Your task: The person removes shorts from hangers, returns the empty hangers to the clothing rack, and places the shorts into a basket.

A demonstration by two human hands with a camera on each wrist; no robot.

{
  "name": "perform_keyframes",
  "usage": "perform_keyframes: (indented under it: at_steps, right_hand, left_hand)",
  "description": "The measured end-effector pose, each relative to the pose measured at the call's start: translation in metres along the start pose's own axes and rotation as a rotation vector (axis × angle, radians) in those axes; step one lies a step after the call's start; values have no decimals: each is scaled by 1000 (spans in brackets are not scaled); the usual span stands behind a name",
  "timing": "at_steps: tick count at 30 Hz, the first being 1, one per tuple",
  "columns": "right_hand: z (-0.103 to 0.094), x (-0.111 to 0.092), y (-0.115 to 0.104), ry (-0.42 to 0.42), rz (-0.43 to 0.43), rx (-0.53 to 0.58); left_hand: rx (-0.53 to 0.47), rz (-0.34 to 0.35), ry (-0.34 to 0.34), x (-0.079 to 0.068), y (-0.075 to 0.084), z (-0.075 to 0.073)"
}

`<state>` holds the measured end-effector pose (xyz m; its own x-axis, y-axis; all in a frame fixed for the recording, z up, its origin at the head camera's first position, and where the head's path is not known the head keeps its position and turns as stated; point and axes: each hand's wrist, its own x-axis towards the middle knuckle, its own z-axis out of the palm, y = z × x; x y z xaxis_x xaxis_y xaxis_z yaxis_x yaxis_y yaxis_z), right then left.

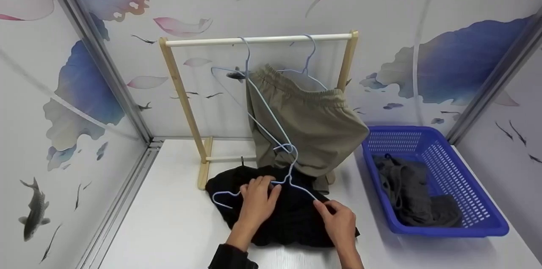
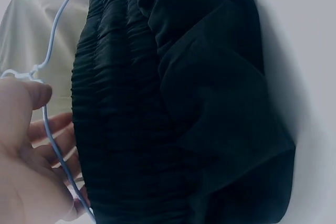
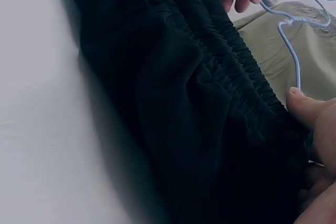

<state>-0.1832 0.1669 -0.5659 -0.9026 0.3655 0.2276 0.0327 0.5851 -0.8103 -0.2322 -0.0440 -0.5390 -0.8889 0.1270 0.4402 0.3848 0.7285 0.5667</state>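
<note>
Your right hand (image 1: 340, 222) pinches the hanger (image 1: 289, 178); your left hand (image 1: 258, 201) seems to, its grip partly hidden. The black garment (image 1: 292, 224) on the table (image 1: 169, 205) (likely light, soft) should sag: grip its waistband (image 2: 113, 114).

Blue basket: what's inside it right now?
Dark grey cloth lies bunched inside the blue basket, mostly toward its left and near sides. Whatever lies beneath the cloth is covered, so I can't tell.

Gap between black garment (image 1: 296, 222) and basket (image 1: 449, 231)
</note>
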Motion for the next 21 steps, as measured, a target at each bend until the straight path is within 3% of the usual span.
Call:
perform_keyframes:
  at_steps: [6,12,21]
  right_hand:
    - [1,1,6,-39,2,14]
    - [-1,1,10,-89,-62,17]
    - [-2,1,16,-76,-118,50]
  left_hand:
    - [-30,20,8,3,-5,0]
    - [-94,-6,32,1,-8,0]
    - [-166,-27,27,0,-9,-3]
